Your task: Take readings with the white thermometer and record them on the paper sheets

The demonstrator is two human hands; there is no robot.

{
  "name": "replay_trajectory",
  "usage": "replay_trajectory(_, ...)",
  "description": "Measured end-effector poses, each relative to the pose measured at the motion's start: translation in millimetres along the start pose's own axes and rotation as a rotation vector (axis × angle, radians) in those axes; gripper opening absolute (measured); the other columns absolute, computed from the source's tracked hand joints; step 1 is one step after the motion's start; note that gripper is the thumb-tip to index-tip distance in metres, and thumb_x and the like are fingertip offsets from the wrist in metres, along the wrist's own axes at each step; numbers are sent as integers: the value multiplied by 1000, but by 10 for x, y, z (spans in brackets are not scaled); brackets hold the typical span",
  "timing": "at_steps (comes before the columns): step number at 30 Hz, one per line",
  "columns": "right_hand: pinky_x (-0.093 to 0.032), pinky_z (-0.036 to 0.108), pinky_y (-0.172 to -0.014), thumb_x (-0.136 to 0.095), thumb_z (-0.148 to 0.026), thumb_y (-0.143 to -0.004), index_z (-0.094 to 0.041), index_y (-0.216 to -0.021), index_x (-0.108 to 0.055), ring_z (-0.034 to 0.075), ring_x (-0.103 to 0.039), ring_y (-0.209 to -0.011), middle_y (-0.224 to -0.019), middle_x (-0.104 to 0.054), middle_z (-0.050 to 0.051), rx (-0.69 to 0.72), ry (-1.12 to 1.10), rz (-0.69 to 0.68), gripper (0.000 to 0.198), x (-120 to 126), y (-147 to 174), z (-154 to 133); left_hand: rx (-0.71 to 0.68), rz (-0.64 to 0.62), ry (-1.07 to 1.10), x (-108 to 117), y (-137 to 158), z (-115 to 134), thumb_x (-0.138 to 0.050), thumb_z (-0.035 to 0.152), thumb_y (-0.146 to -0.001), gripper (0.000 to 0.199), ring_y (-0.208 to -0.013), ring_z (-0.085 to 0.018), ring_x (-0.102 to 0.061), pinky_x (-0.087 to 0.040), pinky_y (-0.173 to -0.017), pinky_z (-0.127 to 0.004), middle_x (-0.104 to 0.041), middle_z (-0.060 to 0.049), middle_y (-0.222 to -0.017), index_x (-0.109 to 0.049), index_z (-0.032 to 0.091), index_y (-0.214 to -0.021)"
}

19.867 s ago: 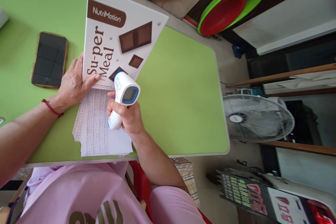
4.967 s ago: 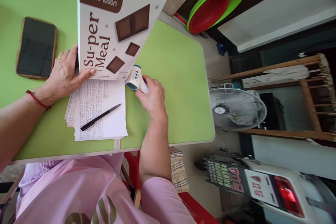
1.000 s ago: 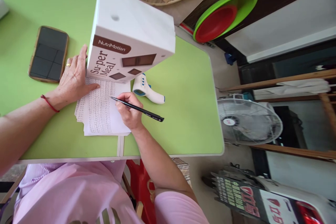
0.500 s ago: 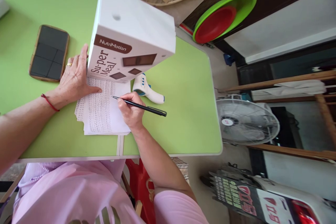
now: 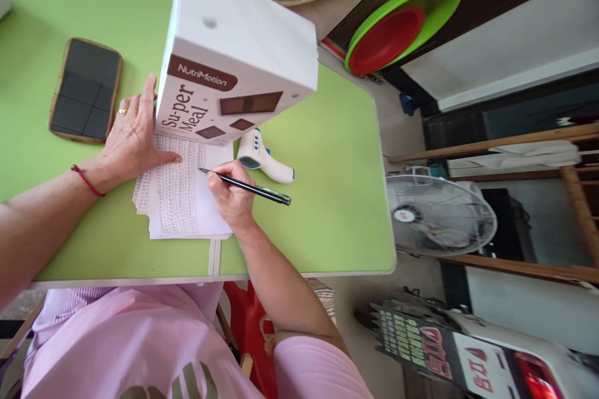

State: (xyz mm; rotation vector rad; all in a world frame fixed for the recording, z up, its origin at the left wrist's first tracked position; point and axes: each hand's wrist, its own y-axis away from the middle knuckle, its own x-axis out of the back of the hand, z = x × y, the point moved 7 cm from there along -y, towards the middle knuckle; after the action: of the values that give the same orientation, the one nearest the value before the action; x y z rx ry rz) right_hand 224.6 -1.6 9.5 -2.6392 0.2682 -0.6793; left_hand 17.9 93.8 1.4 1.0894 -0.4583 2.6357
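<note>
Fingers wrapped round a black pen point(image 5: 255, 187), my right hand point(image 5: 233, 196) rests on a stack of white paper point(image 5: 180, 199). The pen's tip is at the right of dense handwritten lines on the top sheet. My left hand point(image 5: 131, 137) lies with fingers spread, its thumb on the paper and its fingertips beside a white box point(image 5: 238, 50). That box, marked NutriMotion Su-per Meal, stands over the far end of the sheets and hides it. A smartphone point(image 5: 85, 88) in a brown-edged case lies left of my left hand.
On the green table point(image 5: 337, 212), a white infrared thermometer point(image 5: 269, 162) lies just beyond my right hand. Past the table's right edge stand a fan point(image 5: 442, 215) and a wooden shelf frame point(image 5: 515, 140). Green and red basins point(image 5: 386, 40) lean at the far right.
The pen's back end has swung slightly left and my right hand has shifted a little. My left hand keeps its place on the paper. The view has tilted slightly.
</note>
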Motion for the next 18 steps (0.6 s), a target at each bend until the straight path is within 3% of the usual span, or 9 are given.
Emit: replay_trajectory(18, -48, 28, -61, -63, -36, -92, -26, -79, -52, 13, -45, -58, -66, -50, -5, -50, 18, -82, 19, -42, -6, 29, 6, 27, -15, -5, 7, -25, -104, 43, -62, 123, -150, -54, -44, -29, -132, -74, -49, -20, -158, -35, 25, -162)
